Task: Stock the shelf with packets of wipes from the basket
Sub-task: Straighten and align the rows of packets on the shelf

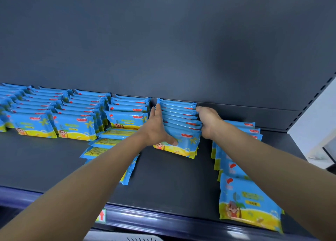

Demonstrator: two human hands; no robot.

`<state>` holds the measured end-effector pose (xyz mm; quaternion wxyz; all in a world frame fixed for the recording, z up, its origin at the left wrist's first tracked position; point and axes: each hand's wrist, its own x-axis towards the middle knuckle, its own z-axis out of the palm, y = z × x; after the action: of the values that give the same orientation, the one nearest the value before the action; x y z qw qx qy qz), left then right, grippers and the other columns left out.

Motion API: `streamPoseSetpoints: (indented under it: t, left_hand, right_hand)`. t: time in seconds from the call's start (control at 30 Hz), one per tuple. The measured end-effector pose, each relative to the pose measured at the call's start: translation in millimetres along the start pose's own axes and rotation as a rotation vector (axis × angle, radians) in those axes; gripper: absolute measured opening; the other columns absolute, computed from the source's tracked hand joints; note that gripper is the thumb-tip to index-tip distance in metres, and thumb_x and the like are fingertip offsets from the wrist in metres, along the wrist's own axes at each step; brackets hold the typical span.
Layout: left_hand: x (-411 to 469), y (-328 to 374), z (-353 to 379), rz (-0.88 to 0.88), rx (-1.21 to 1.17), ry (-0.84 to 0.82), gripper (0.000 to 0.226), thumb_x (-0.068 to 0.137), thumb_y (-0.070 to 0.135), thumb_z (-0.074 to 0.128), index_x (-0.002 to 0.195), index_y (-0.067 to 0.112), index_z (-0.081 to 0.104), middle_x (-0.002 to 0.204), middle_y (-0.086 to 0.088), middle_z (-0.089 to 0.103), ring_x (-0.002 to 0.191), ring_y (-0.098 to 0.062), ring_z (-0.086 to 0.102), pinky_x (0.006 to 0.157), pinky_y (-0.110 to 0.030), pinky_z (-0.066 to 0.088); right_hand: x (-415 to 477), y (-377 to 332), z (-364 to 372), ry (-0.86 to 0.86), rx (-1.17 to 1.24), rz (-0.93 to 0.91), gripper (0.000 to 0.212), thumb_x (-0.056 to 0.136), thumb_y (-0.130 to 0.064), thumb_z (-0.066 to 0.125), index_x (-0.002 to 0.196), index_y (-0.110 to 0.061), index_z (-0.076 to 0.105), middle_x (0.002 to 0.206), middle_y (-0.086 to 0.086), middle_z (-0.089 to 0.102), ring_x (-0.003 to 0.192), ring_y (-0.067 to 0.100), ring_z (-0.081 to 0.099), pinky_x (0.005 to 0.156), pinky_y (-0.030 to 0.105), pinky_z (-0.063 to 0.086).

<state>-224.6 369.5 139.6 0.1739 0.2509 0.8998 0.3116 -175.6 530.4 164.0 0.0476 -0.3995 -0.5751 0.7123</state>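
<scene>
So the row of packets [179, 120] sits mid-frame on the shelf [172, 177], running front to back. Left hand [157, 129] presses flat on its left side, right hand [207, 121] curls round its right.

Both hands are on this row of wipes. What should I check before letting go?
1. Row squared up: left hand and right hand press the upright row of blue plastic wipes packets from both ends: ok.
2. Row back against the wall of the dark grey metal shelf: cannot tell.
3. Row to the left: toppled blue packets lie flat in front of it: not ok.
4. Blue packet row on the right, standing and apart from the held row: ok.
5. Packets left in the basket: cannot tell.
</scene>
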Motion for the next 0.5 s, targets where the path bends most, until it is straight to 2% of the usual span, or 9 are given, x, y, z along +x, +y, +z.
streamPoseSetpoints:
  t: [0.1,0.17,0.23,0.27,0.3,0.37,0.4,0.43,0.5]
  left_hand:
    - [4.5,-3.6,-6.1,-0.02,-0.151,-0.038,0.145,0.048,0.022,0.092,0.147,0.019,-0.013,0.15,0.003,0.024,0.135,-0.018,0.031,0.109,-0.034,0.034]
    - [4.5,-5.8,-9.8,-0.032,-0.205,-0.039,0.138,0.048,0.017,0.092,0.148,0.019,-0.003,0.127,0.015,0.045,0.118,-0.011,0.046,0.09,-0.018,0.044]
    - [3.3,-5.9,-11.3,-0.021,-0.193,-0.013,0.12,0.048,0.016,0.092,0.142,0.016,0.017,0.099,0.025,0.048,0.098,-0.005,0.055,0.064,-0.004,0.044]
    - [3.3,-5.0,-11.4,-0.018,-0.166,0.0,0.113,0.048,0.017,0.092,0.138,0.015,0.023,0.093,0.026,0.047,0.091,-0.002,0.055,0.063,-0.004,0.043]
    - [3.2,-3.8,-11.2,-0.023,-0.135,0.01,0.11,0.048,0.02,0.092,0.135,0.014,0.026,0.094,0.023,0.048,0.09,-0.003,0.055,0.069,-0.009,0.044]
    - [2.2,-1.2,-9.9,-0.034,-0.086,0.014,0.112,0.048,0.023,0.092,0.135,0.013,0.024,0.108,0.013,0.052,0.104,-0.012,0.055,0.085,-0.023,0.045]
    - [1.4,0.0,-9.0,-0.037,-0.063,0.013,0.114,0.048,0.024,0.092,0.137,0.013,0.022,0.116,0.007,0.052,0.11,-0.017,0.054,0.091,-0.028,0.046]
    - [0.5,1.3,-8.2,-0.045,-0.042,0.013,0.118,0.049,0.026,0.092,0.139,0.012,0.018,0.122,0.003,0.051,0.114,-0.02,0.052,0.095,-0.031,0.046]
    - [-1.1,3.5,-7.2,-0.061,-0.01,0.014,0.126,0.05,0.03,0.091,0.144,0.009,0.009,0.126,0.001,0.05,0.119,-0.021,0.05,0.093,-0.028,0.044]
  right_hand:
    - [2.2,-2.6,-1.0,-0.024,0.069,0.042,0.032,0.094,-0.016,0.043,0.114,-0.006,0.065,0.114,0.014,0.067,0.103,0.031,0.066,0.093,0.046,0.052]
    - [1.3,-4.6,-0.2,-0.047,0.091,0.071,0.033,0.094,-0.017,0.041,0.115,-0.007,0.065,0.114,0.013,0.067,0.1,0.03,0.067,0.089,0.045,0.054]
    - [0.6,-6.5,1.0,-0.064,0.093,0.077,0.033,0.095,-0.019,0.04,0.114,-0.008,0.065,0.109,0.013,0.069,0.092,0.03,0.069,0.075,0.043,0.058]
    - [0.7,-7.6,0.8,-0.067,0.089,0.074,0.033,0.096,-0.019,0.04,0.114,-0.008,0.065,0.109,0.014,0.069,0.091,0.03,0.069,0.071,0.042,0.058]
    - [0.8,-7.9,0.0,-0.067,0.083,0.074,0.034,0.096,-0.02,0.039,0.115,-0.008,0.065,0.11,0.014,0.069,0.093,0.031,0.069,0.073,0.043,0.057]
    - [1.1,-7.4,-1.6,-0.057,0.087,0.072,0.035,0.096,-0.021,0.038,0.116,-0.008,0.064,0.112,0.014,0.068,0.096,0.031,0.068,0.078,0.044,0.056]
    - [0.8,-7.1,-2.2,-0.045,0.102,0.07,0.035,0.096,-0.022,0.039,0.114,-0.007,0.065,0.11,0.014,0.068,0.093,0.031,0.068,0.076,0.043,0.056]
    - [-0.1,-6.4,-2.4,-0.032,0.114,0.063,0.034,0.096,-0.023,0.04,0.112,-0.007,0.065,0.109,0.014,0.069,0.091,0.03,0.068,0.075,0.042,0.056]
    - [-1.7,-3.7,-1.7,-0.002,0.082,0.038,0.032,0.094,-0.026,0.044,0.111,-0.009,0.065,0.109,0.013,0.068,0.094,0.029,0.067,0.084,0.044,0.055]
